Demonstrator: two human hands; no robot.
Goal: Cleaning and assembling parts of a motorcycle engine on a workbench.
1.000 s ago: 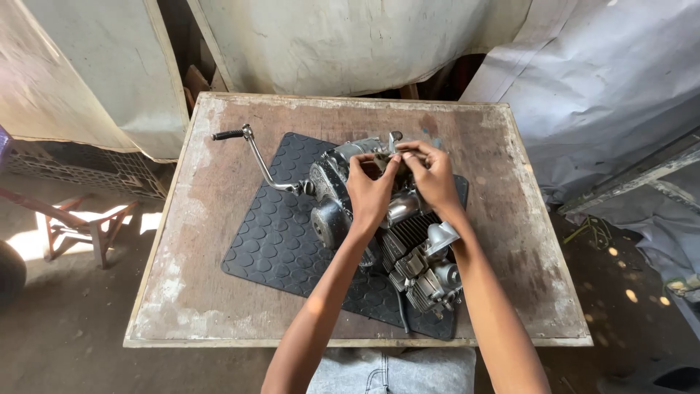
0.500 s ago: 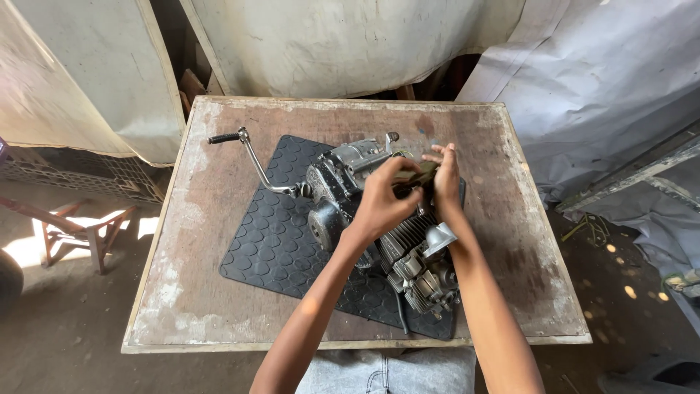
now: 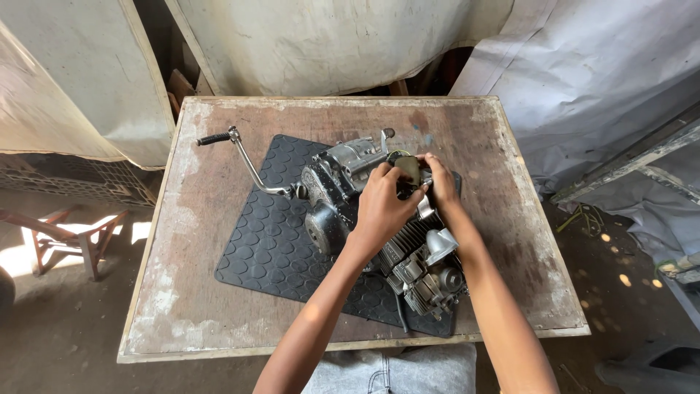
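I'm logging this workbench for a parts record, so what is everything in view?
engine: one, grey metal, on the mat mid-table
kick lever: one, metal with black end, sticking out left of the engine
small dark part: one, dark, at the engine's top between both hands
mat: one, black, studded, on the table
table: one, worn brown wood
sheets: pale, hanging behind and right
stool: one, reddish, on the floor left
left hand: on the engine, fingers at the dark part
right hand: grip on the dark part
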